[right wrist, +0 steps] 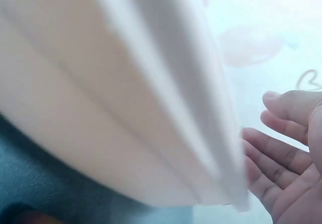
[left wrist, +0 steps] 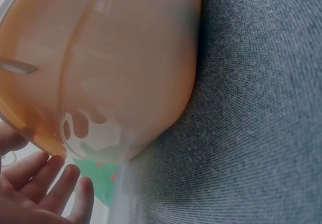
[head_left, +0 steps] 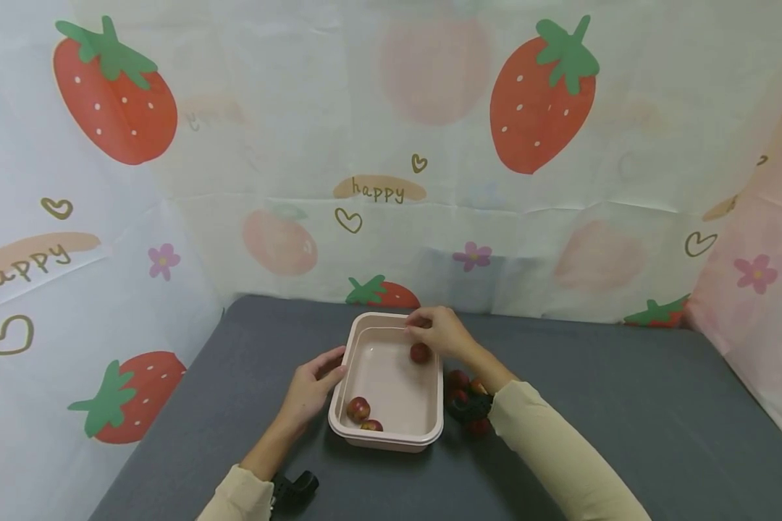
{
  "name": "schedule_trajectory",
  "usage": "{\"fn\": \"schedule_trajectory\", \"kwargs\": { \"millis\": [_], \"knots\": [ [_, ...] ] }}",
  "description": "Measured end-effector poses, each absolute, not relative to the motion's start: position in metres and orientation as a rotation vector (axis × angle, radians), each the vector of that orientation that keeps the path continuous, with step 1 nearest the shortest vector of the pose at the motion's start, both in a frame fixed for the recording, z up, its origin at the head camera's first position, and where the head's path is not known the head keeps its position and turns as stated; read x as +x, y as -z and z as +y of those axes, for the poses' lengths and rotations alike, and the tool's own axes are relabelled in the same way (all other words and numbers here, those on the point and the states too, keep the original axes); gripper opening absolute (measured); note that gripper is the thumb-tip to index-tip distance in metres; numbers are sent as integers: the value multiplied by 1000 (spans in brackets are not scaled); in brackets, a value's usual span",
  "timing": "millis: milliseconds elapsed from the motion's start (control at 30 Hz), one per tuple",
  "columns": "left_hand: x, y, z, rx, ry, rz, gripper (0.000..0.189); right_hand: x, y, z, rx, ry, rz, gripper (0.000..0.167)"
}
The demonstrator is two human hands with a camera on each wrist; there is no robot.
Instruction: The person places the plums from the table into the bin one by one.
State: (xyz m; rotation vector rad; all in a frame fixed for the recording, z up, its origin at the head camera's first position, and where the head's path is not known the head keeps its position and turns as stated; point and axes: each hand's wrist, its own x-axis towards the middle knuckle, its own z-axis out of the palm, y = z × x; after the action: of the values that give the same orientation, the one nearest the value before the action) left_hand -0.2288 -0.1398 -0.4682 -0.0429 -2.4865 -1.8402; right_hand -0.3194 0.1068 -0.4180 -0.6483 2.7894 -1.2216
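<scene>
When looking down through the head view, find a pale pink container (head_left: 384,383) standing upright on the dark grey surface (head_left: 625,391), with one red fruit (head_left: 420,353) towards its far right corner and two more fruits (head_left: 358,409) at its near left. Note several loose fruits (head_left: 458,379) outside, just beside the right wall, partly hidden by a black wrist camera (head_left: 471,409). See the left hand (head_left: 309,387) at the left rim and the right hand (head_left: 439,333) over the far right corner, well apart from each other. Judging by fruit both inside and outside, probably part-way through filling the container.

Turning to the left wrist view, find thumb and fingers loosely extended, tips against the rim, without any firm clamp; likely just steadying.

Turning to the right wrist view, find thumb and fingers spread beside the blurred rim, with no fruit between them; cannot tell contact from nearness there. For the next move, seemingly calls for lowering the right hand to the loose fruits, closing on one and lifting it over the wall, while bracing with the left.
</scene>
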Motion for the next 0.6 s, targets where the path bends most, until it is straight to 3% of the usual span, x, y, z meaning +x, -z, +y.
{"fn": "schedule_trajectory", "kwargs": {
  "millis": [600],
  "knots": [
    [-232, 471, -141, -59, 1837, -2475, 43, -282, 393, 165, -735, 1331, 2875, 21]
  ]
}}
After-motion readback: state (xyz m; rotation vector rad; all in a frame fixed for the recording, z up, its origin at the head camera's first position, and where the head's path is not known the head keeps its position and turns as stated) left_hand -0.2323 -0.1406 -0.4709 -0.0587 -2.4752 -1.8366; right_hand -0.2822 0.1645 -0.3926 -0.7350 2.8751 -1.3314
